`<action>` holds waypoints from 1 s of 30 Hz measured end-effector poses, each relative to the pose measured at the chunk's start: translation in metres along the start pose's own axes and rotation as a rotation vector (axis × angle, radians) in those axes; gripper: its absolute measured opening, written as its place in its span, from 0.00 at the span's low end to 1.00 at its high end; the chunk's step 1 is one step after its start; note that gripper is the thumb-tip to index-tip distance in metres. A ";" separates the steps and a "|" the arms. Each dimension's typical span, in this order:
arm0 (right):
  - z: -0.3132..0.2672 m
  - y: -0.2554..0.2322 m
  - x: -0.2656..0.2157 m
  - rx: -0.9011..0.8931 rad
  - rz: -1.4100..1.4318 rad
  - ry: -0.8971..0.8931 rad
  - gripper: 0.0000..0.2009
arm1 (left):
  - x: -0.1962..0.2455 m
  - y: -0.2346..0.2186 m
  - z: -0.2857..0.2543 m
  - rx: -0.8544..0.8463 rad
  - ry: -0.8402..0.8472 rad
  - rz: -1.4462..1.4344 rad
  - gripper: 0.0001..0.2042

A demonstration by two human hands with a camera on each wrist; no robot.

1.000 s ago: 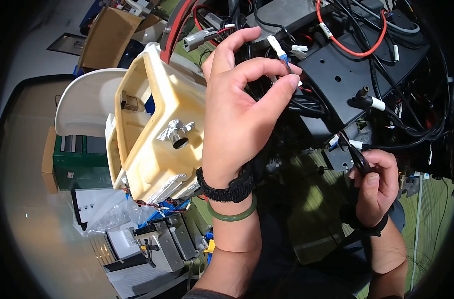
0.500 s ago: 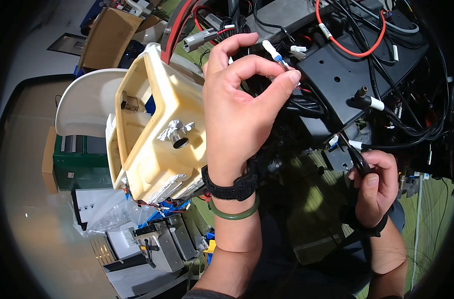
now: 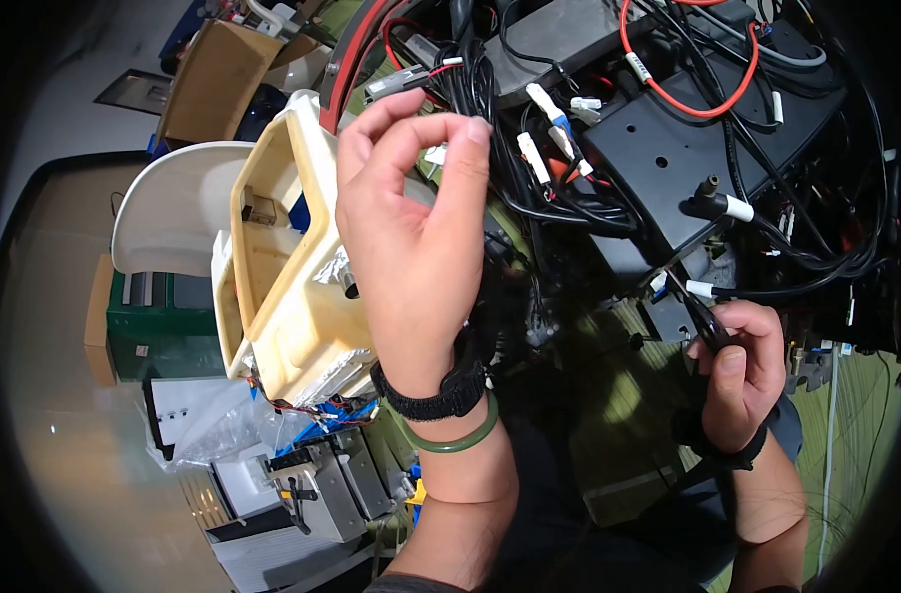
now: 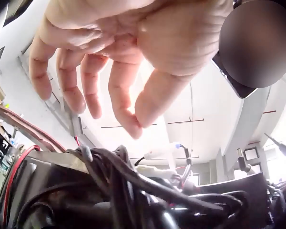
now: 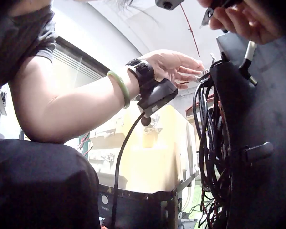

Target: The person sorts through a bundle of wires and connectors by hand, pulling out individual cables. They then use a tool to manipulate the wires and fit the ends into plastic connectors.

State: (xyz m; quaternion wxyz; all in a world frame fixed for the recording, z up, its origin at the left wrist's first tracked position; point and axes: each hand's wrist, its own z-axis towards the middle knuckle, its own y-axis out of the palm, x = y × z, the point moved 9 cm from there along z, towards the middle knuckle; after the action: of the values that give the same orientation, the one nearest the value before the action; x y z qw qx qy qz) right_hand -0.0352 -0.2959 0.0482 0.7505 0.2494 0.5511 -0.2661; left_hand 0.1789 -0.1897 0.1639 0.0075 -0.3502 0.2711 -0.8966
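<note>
My left hand (image 3: 411,217) hovers left of a thick bundle of black cables (image 3: 475,89). Its thumb and index fingertips come together with nothing visible between them, and the other fingers are loosely bent. Right of the bundle, a white connector with a blue part (image 3: 549,104) and another white connector (image 3: 532,158) stick up on thin wires. Low on the right, my right hand (image 3: 747,361) grips a slim black tool (image 3: 705,321) that tapers to a thin tip, its kind unclear. That tip points up toward a white-sleeved black cable (image 3: 737,291).
A black panel (image 3: 687,163) with holes fills the upper right, crossed by a red cable (image 3: 702,112). A cream moulded shell (image 3: 302,326) with foil patches stands at left, partly behind my left hand. Beyond are a cardboard box (image 3: 213,79) and a green box (image 3: 164,316).
My left hand has let go of the wires by the blue-and-white connector and moved left and slightly down. The right hand stays nearly still with the black tool.
</note>
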 end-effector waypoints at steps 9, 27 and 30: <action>0.001 0.001 -0.001 0.013 0.023 -0.004 0.17 | 0.017 0.020 -0.010 -0.212 0.087 0.264 0.06; -0.001 0.001 0.000 -0.003 -0.004 0.006 0.17 | -0.019 0.042 -0.005 -0.207 -0.200 -0.399 0.13; -0.001 0.001 0.001 -0.005 -0.011 0.005 0.17 | -0.022 0.043 -0.005 -0.204 -0.203 -0.505 0.13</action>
State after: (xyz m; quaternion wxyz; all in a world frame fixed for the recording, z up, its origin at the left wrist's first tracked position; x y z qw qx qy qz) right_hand -0.0352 -0.2950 0.0472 0.7483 0.2451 0.5550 -0.2683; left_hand 0.1844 -0.2196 0.1258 -0.2243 -0.4934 0.2617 -0.7986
